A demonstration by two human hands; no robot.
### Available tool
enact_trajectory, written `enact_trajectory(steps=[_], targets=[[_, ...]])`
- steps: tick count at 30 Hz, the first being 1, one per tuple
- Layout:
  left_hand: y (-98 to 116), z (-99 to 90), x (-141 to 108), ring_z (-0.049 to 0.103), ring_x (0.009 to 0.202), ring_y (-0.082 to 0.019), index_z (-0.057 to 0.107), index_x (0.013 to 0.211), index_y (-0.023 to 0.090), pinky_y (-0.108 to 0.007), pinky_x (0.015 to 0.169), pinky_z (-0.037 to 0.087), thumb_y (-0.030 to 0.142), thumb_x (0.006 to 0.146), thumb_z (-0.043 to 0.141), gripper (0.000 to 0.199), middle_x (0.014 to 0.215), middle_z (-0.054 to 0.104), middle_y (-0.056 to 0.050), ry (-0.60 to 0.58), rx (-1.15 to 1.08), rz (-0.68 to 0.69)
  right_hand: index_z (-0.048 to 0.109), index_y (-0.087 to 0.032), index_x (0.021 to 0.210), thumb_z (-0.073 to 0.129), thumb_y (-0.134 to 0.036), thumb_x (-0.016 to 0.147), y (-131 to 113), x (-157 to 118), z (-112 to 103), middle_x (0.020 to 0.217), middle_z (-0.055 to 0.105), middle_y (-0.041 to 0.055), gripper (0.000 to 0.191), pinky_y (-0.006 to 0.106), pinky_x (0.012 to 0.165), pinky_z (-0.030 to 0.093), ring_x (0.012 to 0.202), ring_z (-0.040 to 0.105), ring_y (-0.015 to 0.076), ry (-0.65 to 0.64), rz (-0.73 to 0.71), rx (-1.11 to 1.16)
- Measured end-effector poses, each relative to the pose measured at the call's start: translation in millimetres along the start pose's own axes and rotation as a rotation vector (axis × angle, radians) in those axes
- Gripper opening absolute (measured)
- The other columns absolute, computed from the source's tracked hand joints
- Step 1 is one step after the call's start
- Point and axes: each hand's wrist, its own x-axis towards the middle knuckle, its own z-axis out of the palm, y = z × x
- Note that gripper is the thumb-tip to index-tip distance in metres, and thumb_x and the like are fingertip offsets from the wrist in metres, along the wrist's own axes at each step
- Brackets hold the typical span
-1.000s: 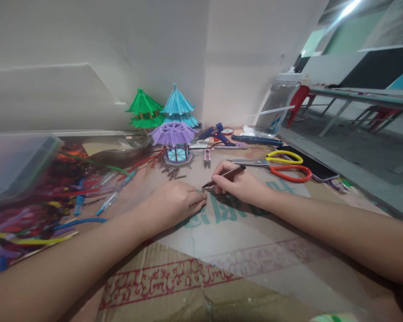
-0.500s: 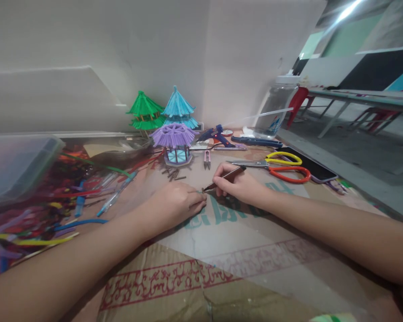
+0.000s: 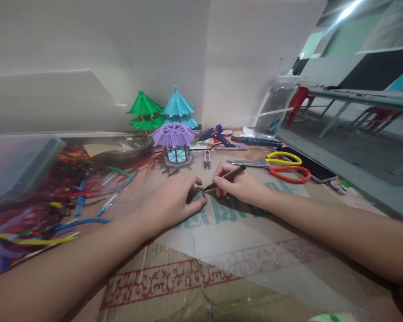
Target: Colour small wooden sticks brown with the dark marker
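Note:
My right hand [image 3: 233, 181] grips a dark brown marker pen [image 3: 229, 177] like a writing tool, its tip down at a short thin brown stick [image 3: 203, 194]. The stick lies on the sheeted work surface. My left hand [image 3: 174, 197] is beside it with thumb and index finger spread apart around the stick, holding nothing that I can see. Behind the left hand, a few similar short sticks [image 3: 172, 171] lie partly hidden by it. A small purple-roofed pavilion model [image 3: 173, 136] stands just beyond them.
Green [image 3: 145, 107] and blue [image 3: 176, 105] pavilion models stand at the back. Small pink snips [image 3: 207, 159], a glue gun [image 3: 218, 135], scissors [image 3: 289, 174], a utility knife [image 3: 257, 141] and a phone [image 3: 310, 164] lie beyond my hands. Left is a plastic box [image 3: 23, 156] amid colourful craft stems.
My left thumb and index finger have parted, and the hand has drawn back slightly left, leaving the short stick in fuller view. My right hand and the marker pen have stayed in place.

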Motion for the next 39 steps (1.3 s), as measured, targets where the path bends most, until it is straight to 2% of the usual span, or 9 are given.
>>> enact_trajectory(steps=[2,5,16,20,29,34,39], targets=[[-1.4,0.4,1.4,0.062,0.104,-0.029,0.066,0.109,0.016,-0.042,0.09,0.05,0.033,0.09,0.066,0.026,0.105,0.067,-0.01,-0.016,-0.035,-0.001,0.052,-0.022,0.082,0.06,-0.028,0.088,-0.8,0.3,0.2,0.059,0.065,-0.0029,0.012,0.024,0.053,0.045,0.053,0.059,0.0122,0.003,0.003,0.002],[-4.9,2.7,2.1,0.06,0.106,-0.028,0.069,0.11,0.018,-0.044,0.094,0.049,0.026,0.093,0.059,0.021,0.106,0.065,-0.009,-0.039,-0.065,0.029,0.052,-0.022,0.08,0.061,-0.028,0.086,-1.8,0.9,0.5,0.057,0.064,-0.0027,0.012,0.024,0.052,0.044,0.052,0.058,0.0124,0.008,0.017,0.009],[-9.2,3.2,2.7,0.061,0.098,-0.025,0.074,0.107,0.018,-0.04,0.087,0.05,0.023,0.095,0.055,0.024,0.099,0.065,-0.009,-0.017,-0.093,0.078,0.052,-0.021,0.077,0.065,-0.03,0.082,-2.3,-1.7,-1.4,0.055,0.063,-0.0029,0.016,0.022,0.049,0.041,0.05,0.055,0.0117,-0.039,0.007,0.03],[-8.8,2.2,3.0,0.061,0.094,-0.025,0.074,0.104,0.017,-0.04,0.084,0.05,0.021,0.093,0.054,0.023,0.097,0.064,-0.009,-0.016,-0.076,0.093,0.053,-0.021,0.08,0.065,-0.029,0.082,-1.8,-0.8,-0.7,0.058,0.064,-0.003,0.015,0.023,0.051,0.043,0.052,0.057,0.0114,-0.011,-0.009,0.032],[-8.2,1.3,3.2,0.062,0.096,-0.026,0.075,0.109,0.017,-0.041,0.085,0.05,0.021,0.094,0.055,0.026,0.098,0.065,-0.01,-0.028,-0.081,0.096,0.052,-0.021,0.078,0.065,-0.031,0.083,-2.4,-1.3,-1.5,0.056,0.064,-0.0028,0.017,0.022,0.05,0.042,0.051,0.056,0.0114,-0.059,0.003,0.038],[-8.2,1.8,4.2,0.061,0.095,-0.025,0.075,0.106,0.016,-0.04,0.083,0.05,0.02,0.093,0.054,0.025,0.096,0.064,-0.01,-0.016,-0.089,0.101,0.054,-0.021,0.081,0.065,-0.03,0.084,-1.6,-1.9,-0.7,0.059,0.064,-0.0025,0.015,0.023,0.052,0.044,0.053,0.057,0.0116,-0.014,-0.021,0.009],[-9.0,1.6,3.1,0.061,0.093,-0.025,0.075,0.107,0.018,-0.04,0.083,0.05,0.02,0.093,0.054,0.025,0.095,0.064,-0.009,-0.023,-0.081,0.097,0.052,-0.021,0.077,0.066,-0.03,0.083,-4.1,-3.6,-1.6,0.056,0.063,-0.0032,0.017,0.023,0.051,0.042,0.052,0.056,0.0113,-0.077,0.002,0.042]])
